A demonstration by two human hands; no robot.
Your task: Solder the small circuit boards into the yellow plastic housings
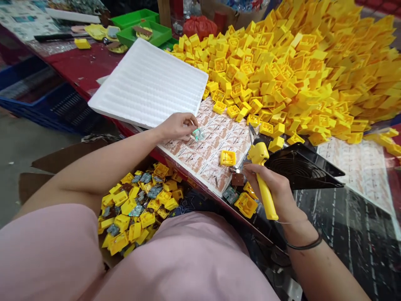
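My left hand (180, 126) pinches a small clear greenish piece (198, 134) above the patterned sheet (209, 154). A yellow tool with a dark metal tip (265, 194) is held in my right hand (275, 186), its tip pointing up and away. Left of the tool, one open yellow housing (227, 158) lies on the sheet. Just below it are a small round metal part (234, 169) and a brown square piece (237, 179). Near the table's front edge sit a grey translucent part (230, 195) and another yellow housing (246, 205).
Yellow housings (266, 75) form a large heap at the back right. A white foam tray (150, 83) lies at the back left, green trays (138, 29) behind it. A black fan-like frame (303, 167) stands right of my right hand. Below the edge is a box of mixed parts (134, 209).
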